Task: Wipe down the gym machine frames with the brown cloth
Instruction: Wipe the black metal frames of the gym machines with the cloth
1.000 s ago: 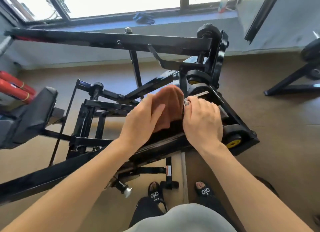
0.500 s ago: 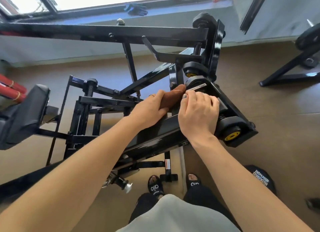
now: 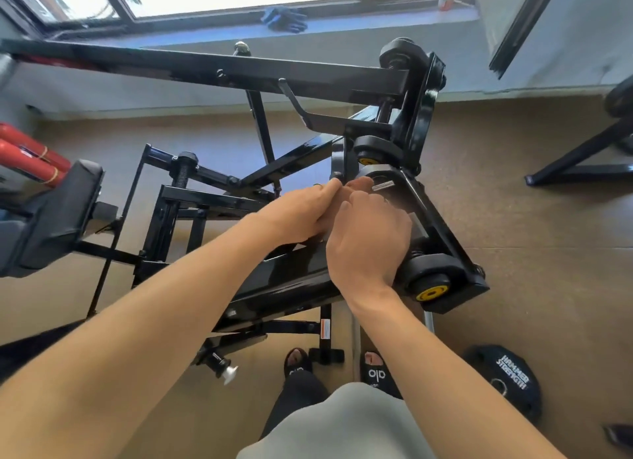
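Both hands are together on the black machine frame (image 3: 281, 280), at the place where the sloped beam meets the pivot with the yellow-capped rollers (image 3: 432, 291). The left hand (image 3: 301, 215) lies with fingers stretched forward and pressed down; the right hand (image 3: 368, 239) is beside it and touching it, fingers bent over the same spot. The brown cloth is almost fully hidden under them — I see only a small brownish edge (image 3: 359, 183) past the fingertips, and I am not sure it is cloth and not a finger. So I cannot tell which hand really grips it.

I judge that the cloth is soft and light and will fold around the beam easily; it is best bunched under the palm. The frame looks stiff, heavy and glossy, so a little slippery.

The underside of the beam and the joint behind the hands are not visible. The left end of the long upper bar (image 3: 205, 69) is cut off.
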The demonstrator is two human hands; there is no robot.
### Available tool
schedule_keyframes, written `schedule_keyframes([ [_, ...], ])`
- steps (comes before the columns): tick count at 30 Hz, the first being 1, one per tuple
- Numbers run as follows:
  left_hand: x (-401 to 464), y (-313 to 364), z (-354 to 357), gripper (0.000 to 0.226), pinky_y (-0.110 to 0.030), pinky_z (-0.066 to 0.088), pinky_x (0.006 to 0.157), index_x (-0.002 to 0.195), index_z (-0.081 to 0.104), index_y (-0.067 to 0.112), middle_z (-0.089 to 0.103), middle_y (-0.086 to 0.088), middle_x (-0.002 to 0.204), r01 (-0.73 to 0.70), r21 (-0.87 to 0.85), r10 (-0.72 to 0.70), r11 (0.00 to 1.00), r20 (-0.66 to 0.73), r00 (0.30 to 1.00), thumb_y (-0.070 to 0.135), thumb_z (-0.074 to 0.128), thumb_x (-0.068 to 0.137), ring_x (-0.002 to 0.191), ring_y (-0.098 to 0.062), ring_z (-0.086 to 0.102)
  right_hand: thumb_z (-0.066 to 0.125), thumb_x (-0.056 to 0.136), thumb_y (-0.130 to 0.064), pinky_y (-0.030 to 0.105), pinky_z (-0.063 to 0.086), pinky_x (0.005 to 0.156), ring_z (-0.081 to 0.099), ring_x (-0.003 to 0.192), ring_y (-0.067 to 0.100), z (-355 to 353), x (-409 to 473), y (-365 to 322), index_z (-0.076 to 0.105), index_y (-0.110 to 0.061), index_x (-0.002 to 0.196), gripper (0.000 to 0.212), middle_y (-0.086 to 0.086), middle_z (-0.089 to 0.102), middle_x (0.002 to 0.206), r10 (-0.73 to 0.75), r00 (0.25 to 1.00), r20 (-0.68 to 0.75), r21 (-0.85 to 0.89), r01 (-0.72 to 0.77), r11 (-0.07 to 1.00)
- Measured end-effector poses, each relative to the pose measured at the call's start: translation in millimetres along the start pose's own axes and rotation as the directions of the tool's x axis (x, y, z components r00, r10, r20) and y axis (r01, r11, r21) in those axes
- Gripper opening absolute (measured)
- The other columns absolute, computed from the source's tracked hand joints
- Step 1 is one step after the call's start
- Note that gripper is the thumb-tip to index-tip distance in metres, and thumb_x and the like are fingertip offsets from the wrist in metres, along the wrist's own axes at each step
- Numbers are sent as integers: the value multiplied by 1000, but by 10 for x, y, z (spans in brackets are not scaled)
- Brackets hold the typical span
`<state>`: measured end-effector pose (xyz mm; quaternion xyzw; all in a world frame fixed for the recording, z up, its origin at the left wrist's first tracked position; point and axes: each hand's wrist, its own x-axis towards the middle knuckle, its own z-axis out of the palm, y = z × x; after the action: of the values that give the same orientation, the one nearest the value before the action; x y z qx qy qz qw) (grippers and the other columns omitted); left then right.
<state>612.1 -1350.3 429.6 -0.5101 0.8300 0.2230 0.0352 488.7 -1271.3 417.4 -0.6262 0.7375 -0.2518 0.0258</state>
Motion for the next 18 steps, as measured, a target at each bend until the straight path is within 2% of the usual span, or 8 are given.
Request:
schedule_keyframes([
  [3, -117, -44, 90, 41, -37, 57, 82, 126, 36, 26, 64, -2, 117, 80, -58, -84, 995, -65, 994, 38, 62, 97, 88, -17, 60, 27, 106, -36, 49, 43, 103, 63, 95, 27, -1, -18, 30, 62, -14, 106, 41, 5, 68, 100, -29, 1000, -12, 6, 29, 1000],
  [6, -304, -146, 71, 46, -36, 56, 89, 132, 40, 26, 64, -1, 120, 232, -163, -236, 959, -8, 972, 40, 64, 96, 99, -21, 65, 27, 105, -35, 48, 42, 102, 63, 94, 27, -5, -1, 37, 64, -14, 106, 43, 5, 70, 100, -30, 999, 12, 3, 30, 1000],
  [8, -452, -194, 98, 51, -35, 57, 89, 139, 37, 24, 62, -2, 122, 336, -220, -334, 916, 46, 941, 43, 62, 97, 100, -22, 65, 27, 104, -35, 48, 42, 102, 63, 95, 26, -7, 10, 28, 65, -14, 106, 43, 5, 70, 100, -17, 1000, 17, 13, 17, 1000],
  [11, -537, -177, 84, 52, -37, 58, 88, 140, 35, 22, 63, -4, 125, 371, -116, -364, 921, 78, 928, 45, 58, 99, 100, -25, 66, 29, 104, -34, 49, 44, 102, 63, 94, 25, -24, -6, 17, 64, -14, 103, 40, 4, 69, 98, 20, 1000, -19, 116, -18, 993],
  [13, -434, -104, -5, 50, -37, 57, 88, 140, 36, 19, 63, -6, 126, 289, 15, -289, 957, 52, 956, 43, 55, 101, 102, -27, 66, 30, 104, -33, 46, 46, 99, 61, 92, 23, -71, 12, 24, 63, -13, 103, 38, 3, 67, 97, 63, 997, -46, 255, -49, 966],
  [15, -241, 21, -63, 45, -36, 55, 84, 139, 37, 16, 63, -7, 127, 106, 158, -104, 982, -21, 994, 41, 48, 104, 100, -26, 68, 28, 104, -35, 35, 46, 89, 55, 91, 19, -166, 58, 43, 61, -12, 105, 40, 3, 63, 98, 122, 992, -37, 413, -96, 906],
  [18, 32, 240, -127, 52, -29, 55, 76, 143, 36, 10, 62, -8, 119, -142, 340, 166, 930, -40, 985, 39, 22, 101, 79, -18, 58, 28, 104, -35, 15, 39, 83, 49, 97, 13, -287, 138, 101, 58, -10, 110, 40, 2, 57, 105, 201, 979, 9, 543, -174, 821],
])
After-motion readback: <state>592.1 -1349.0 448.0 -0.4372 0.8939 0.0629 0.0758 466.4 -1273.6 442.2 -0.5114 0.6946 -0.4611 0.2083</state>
